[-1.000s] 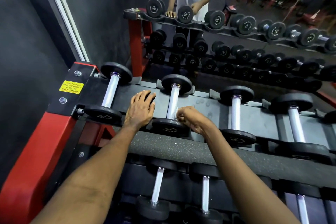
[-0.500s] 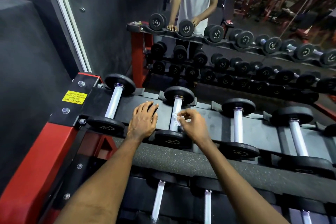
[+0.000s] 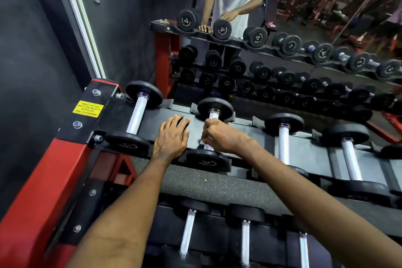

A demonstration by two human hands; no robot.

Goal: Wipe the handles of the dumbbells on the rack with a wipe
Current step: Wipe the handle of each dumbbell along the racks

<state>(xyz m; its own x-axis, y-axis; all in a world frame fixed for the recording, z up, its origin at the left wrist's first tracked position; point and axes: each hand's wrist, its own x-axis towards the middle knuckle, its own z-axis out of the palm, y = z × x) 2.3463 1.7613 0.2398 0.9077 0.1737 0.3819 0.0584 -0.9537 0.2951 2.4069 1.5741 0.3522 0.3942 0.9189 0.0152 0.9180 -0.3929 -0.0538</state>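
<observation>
Clamped round a handle (image 3: 213,114), the right hand (image 3: 221,135) is being held on the rack's (image 3: 152,119) top row, at the second dumbbell (image 3: 206,162), with the wipe (image 3: 203,142) bunched beneath. Alongside, the left hand (image 3: 173,137) is being laid flat, fingers straight. Wiping looks midway here, and the third handle (image 3: 283,148) is probably being called for next. Its long axis is being pointed front-to-back.

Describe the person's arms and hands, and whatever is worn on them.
No sleeve reaches into view. The left hand and right hand wear no gloves, and no ring, watch or band shows on either hand or wrist.
</observation>
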